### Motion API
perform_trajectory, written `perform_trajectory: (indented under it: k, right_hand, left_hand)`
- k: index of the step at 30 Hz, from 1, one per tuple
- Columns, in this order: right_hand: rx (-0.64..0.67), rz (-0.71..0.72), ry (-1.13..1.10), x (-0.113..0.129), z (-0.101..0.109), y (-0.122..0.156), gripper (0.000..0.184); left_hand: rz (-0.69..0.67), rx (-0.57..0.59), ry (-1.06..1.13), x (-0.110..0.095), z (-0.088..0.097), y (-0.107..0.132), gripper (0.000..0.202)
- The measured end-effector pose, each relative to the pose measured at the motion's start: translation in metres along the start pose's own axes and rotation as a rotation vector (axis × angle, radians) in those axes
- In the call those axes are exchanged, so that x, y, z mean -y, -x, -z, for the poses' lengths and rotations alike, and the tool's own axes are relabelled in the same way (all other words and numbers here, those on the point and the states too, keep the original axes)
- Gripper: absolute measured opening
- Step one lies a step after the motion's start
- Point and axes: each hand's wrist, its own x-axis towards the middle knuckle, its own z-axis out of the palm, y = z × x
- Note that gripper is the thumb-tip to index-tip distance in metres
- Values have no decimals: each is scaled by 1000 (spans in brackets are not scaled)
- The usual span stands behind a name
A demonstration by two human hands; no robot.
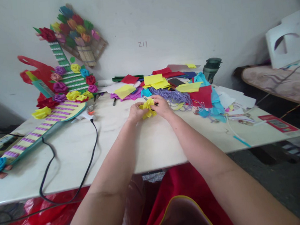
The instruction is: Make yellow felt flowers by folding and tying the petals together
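A white table (163, 149) stands against a pale wall (123, 35), with the number 217 written on the wall near the middle. Over the table, just on the near side of the heaped papers, a yellow paper flower (147, 113) sits between the person's two hands, touching both. The left hand (135, 112) has its fingers closed on the flower's left side; the right hand (162, 106) pinches it from the right, with something dark at its fingertips — too small to make out. Just beyond the right hand lies a tangle of purple yarn (173, 96), and behind it are loose yellow sheets (154, 79) mixed with red, white and purple ones. Farther right, a red sheet (203, 97) rests against crumpled blue paper (218, 105), and a dark green bottle (211, 70) stands upright at the far side. To the left of the hands, well apart from them, a white tool (84, 115) lies with a black cord (96, 137) that runs over the near edge. Beyond it, a striped green panel (76, 82) leans up at the far left, dotted with paper flowers — purple, yellow, blue and red — and a purple-barred strip (40, 126) stretches from it toward the near left. Highest of all, a bouquet of paper flowers (77, 28) is set against the wall.
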Motion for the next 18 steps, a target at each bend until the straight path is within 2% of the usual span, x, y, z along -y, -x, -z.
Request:
perform_trajectory:
  k: [6, 12, 18]
  right_hand:
    - [-21, 88, 128, 0, -2, 0, 13]
    - [-47, 190, 208, 12, 0, 6, 15]
    - [-63, 155, 184, 7, -4, 4, 16]
  left_hand:
    - [-76, -2, -77, 7, -1, -4, 28]
    - [-53, 2, -44, 4, -2, -4, 26]
    - [-39, -14, -11, 3, -1, -2, 28]
